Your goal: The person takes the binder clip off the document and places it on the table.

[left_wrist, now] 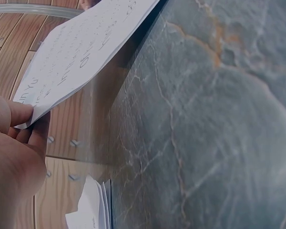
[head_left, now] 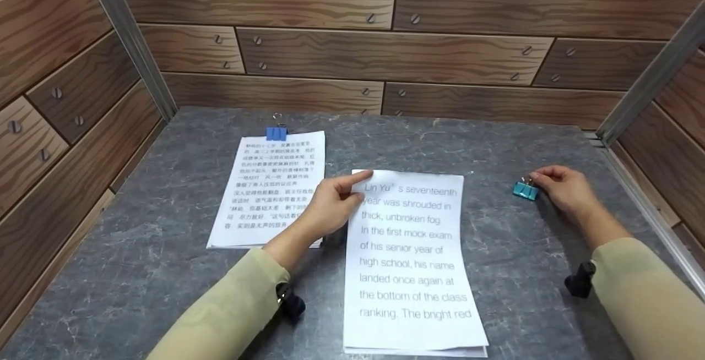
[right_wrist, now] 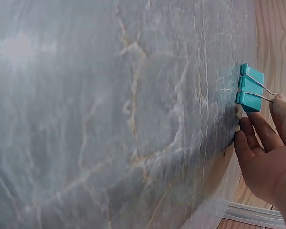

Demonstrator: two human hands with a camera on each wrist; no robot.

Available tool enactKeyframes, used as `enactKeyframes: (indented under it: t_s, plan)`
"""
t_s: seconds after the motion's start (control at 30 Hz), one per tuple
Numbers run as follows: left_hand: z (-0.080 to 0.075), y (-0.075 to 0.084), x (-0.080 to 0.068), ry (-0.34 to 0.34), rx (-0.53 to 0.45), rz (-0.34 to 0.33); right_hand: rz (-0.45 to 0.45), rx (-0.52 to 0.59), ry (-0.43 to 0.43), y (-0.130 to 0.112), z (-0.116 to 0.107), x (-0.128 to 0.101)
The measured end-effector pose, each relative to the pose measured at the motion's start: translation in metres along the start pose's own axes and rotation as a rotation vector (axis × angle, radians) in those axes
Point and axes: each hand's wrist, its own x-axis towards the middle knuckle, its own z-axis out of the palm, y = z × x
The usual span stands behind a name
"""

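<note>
Fingers [head_left: 352,181] of the left hand [head_left: 330,206] pinch the top left corner of the white stack of printed sheets with English text [head_left: 410,261], thumb under and forefinger on top; the left wrist view shows that corner lifted slightly off the grey marbled tabletop [head_left: 165,272]. That stack lies near the middle of the tabletop, running toward 6 o'clock.

Over at 3 o'clock, the right hand [head_left: 562,186] has its fingertips [right_wrist: 257,131] closed narrowly on the wire handles of the small teal metal binder clip [head_left: 526,189], which rests on the tabletop well apart from the English stack. In the right wrist view, the clip's [right_wrist: 251,88] body lies flat on the surface with the handles pointing to the hand.

At about 10 o'clock lies a second white stack of printed sheets with Chinese text [head_left: 272,189], just beside the left hand, its top edge clamped by a blue binder clip [head_left: 276,131]. Wood-patterned panels [head_left: 385,35] wall in the tabletop.
</note>
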Motion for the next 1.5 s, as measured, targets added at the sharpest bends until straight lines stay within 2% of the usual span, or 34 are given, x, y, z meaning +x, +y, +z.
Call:
enactKeyframes:
  t_s: [0.23,0.5,0.63,0.87,1.07,1.23,1.33,1.5]
  plan:
    - [0.001,-0.002,0.000,-0.004,-0.010,-0.013,0.012,-0.013,-0.027,-0.002,-0.002,-0.004]
    - [0.000,-0.008,0.004,0.037,0.035,-0.005,0.027,-0.008,-0.043,-0.005,-0.006,-0.009]
    - [0.000,-0.012,0.008,0.043,0.034,-0.007,0.010,-0.045,-0.039,-0.006,-0.009,-0.014]
    - [0.000,-0.019,0.011,0.035,0.066,-0.060,-0.068,-0.119,-0.026,-0.018,-0.007,-0.025]
    - [0.000,-0.021,0.015,0.046,0.190,-0.105,-0.169,-0.126,-0.028,-0.038,0.004,-0.042]
    - [-0.001,-0.019,0.016,0.039,0.285,-0.132,-0.277,-0.131,-0.028,-0.052,0.023,-0.061]
    - [-0.002,-0.016,0.013,0.042,0.317,-0.151,-0.319,-0.131,-0.059,-0.060,0.038,-0.075]
    - [0.000,-0.008,0.007,0.043,0.433,-0.133,-0.423,-0.199,-0.092,-0.074,0.060,-0.100]
